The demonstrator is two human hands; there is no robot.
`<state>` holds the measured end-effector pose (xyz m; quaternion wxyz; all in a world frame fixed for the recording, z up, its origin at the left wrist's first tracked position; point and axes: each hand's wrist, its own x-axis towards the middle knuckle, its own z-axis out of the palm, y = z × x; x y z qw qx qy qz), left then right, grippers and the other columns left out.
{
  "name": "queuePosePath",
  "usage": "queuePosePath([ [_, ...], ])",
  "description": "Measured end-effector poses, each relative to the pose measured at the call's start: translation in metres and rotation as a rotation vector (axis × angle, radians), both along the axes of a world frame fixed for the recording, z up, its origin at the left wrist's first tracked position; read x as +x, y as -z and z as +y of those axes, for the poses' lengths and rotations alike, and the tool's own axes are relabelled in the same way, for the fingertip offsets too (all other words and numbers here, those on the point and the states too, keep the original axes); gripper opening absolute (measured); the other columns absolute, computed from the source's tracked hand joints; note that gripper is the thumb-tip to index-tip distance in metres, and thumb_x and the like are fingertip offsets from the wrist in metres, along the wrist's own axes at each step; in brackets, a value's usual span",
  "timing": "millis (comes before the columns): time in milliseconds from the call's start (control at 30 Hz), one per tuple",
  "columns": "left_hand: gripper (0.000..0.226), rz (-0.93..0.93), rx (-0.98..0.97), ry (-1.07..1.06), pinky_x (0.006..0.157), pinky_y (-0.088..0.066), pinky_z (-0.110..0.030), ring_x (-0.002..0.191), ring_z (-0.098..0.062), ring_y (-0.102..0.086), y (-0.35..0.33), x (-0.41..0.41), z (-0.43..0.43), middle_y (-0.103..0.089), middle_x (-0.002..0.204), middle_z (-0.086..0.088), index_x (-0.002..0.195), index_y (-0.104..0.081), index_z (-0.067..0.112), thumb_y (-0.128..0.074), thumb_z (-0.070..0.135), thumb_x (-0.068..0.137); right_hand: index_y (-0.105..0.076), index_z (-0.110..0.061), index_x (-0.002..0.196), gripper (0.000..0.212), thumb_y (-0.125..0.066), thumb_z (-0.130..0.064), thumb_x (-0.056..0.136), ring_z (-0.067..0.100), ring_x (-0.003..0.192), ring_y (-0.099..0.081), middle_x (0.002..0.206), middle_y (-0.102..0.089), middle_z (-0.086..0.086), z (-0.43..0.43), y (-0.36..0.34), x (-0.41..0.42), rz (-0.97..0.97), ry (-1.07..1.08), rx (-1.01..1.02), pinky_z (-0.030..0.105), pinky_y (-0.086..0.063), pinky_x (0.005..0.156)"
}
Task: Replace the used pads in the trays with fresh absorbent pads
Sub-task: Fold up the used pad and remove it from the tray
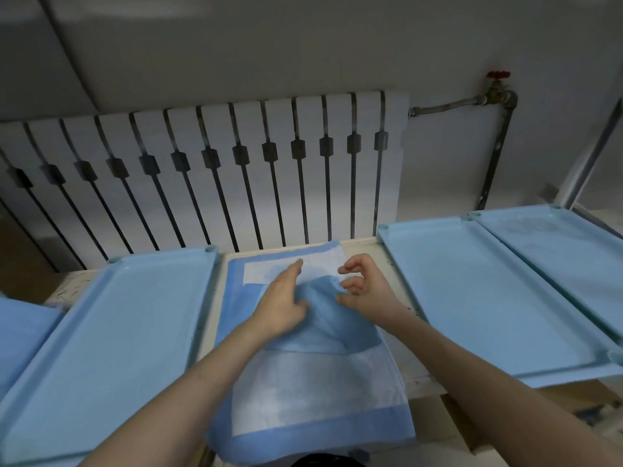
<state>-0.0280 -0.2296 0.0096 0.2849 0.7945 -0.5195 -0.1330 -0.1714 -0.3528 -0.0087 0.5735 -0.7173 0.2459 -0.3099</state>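
Left hand [283, 299]: fingers straight, pressing the pad stack [313, 392] onto the tabletop [416, 379]. Right hand [365, 288]: fingers curled, apparently pinching the top pad [323, 318] by its lifted blue fold. It looks thin, limp and light, so an edge or corner is best. No writing readable.

Laid lengthwise mid-table: white absorbent pad with blue border [303, 396], blue-backed layer bunched across its middle. Flanked by shallow light-blue plastic trays: left tray [111, 332], near right tray [488, 298], far right tray [566, 251].
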Motion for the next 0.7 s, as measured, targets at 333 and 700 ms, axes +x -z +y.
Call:
queuePosePath([
  [333, 0.018, 0.202, -0.214, 0.151, 0.065, -0.037, -0.029, 0.065, -0.014, -0.046, -0.078, -0.003, 0.028, -0.052, 0.063, 0.001, 0.062, -0.061, 0.022, -0.071, 0.008, 0.07, -0.052, -0.026, 0.099, 0.045, -0.076, -0.003, 0.069, 0.002, 0.071, -0.054, 0.098, -0.057, -0.005, 0.032, -0.068, -0.018, 0.129, -0.202, -0.309, 0.015, -0.043, 0.061],
  [700, 0.015, 0.396, -0.595, -0.111, 0.078, -0.049, -0.031, 0.079, -0.017, -0.059, -0.125, -0.017, 0.073, -0.065, 0.085, -0.003, 0.087, -0.067, 0.018, -0.059, 0.006, 0.091, -0.06, -0.019, 0.08, 0.01, -0.067, -0.014, 0.086, 0.009, 0.07, -0.055, 0.071, -0.063, -0.008, 0.044, -0.093, -0.052, -0.064, -0.023, 0.056, 0.021, -0.037, 0.059],
])
